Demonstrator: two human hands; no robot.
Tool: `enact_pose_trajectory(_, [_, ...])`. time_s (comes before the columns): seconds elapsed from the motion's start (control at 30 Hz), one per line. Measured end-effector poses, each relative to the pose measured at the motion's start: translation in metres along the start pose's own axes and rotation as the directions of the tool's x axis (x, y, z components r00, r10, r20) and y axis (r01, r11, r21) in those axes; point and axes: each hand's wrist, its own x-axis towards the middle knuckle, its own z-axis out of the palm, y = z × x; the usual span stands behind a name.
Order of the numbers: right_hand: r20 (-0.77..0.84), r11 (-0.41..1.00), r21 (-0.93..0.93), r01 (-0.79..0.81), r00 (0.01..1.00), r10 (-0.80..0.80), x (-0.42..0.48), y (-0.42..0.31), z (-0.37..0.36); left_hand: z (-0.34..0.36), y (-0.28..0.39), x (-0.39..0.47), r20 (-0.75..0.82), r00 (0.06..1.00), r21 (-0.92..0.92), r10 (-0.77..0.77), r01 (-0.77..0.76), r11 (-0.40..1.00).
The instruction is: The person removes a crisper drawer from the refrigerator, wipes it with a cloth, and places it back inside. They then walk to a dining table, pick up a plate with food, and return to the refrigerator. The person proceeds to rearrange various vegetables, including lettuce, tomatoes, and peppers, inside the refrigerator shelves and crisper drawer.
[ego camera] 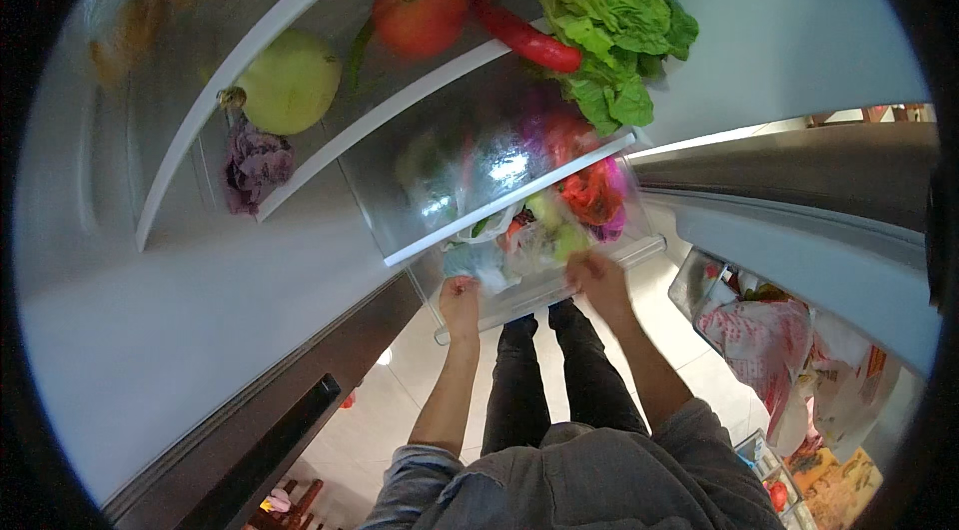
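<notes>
A clear refrigerator drawer is pulled partway out below the shelves. It holds plastic bags, pale green produce and a red and magenta bag. My left hand is at the drawer's left front part, beside a pale bluish plastic bag, fingers curled; whether it grips anything is unclear. Over the front right part of the drawer is my right hand, blurred, with its fingers bent near the green produce; its hold cannot be made out either.
Glass shelves with white edges stand above the drawer, bearing a tomato, a red chili pepper, leafy lettuce, a round pale green vegetable and a purple leafy piece. The open door's bins at right hold plastic bags.
</notes>
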Motion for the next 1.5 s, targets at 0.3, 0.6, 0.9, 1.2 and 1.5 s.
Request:
enact_pose_trajectory(0.3, [-0.146, 0.319, -0.834, 0.450, 0.378, -0.914, 0.170, -0.118, -0.012, 0.013, 0.092, -0.034, 0.173, 0.975, 0.050, 0.141, -0.152, 0.987])
enact_pose_trajectory(0.6, [-0.225, 0.739, -0.483, 0.470, 0.749, -0.623, 0.201, -0.121, 0.011, 0.000, 0.161, -0.028, 0.056, 0.976, -0.099, 0.209, -0.203, 0.974])
enact_pose_trajectory(0.9, [-0.197, 0.786, -0.304, 0.538, 0.772, -0.605, 0.102, -0.090, 0.030, 0.017, 0.156, -0.037, 0.202, 0.979, -0.283, 0.034, 0.025, 0.959])
enact_pose_trajectory(1.2, [0.008, 0.846, -0.320, 0.427, 0.894, -0.448, 0.029, -0.026, 0.004, 0.071, 0.045, -0.017, 0.671, 0.598, 0.341, 0.438, -0.774, 0.534])
enact_pose_trajectory(1.5, [0.299, 0.873, -0.111, 0.476, 0.853, -0.427, 0.064, -0.010, 0.028, 0.100, 0.038, -0.051, 0.779, 0.436, 0.236, 0.450, -0.869, 0.434])
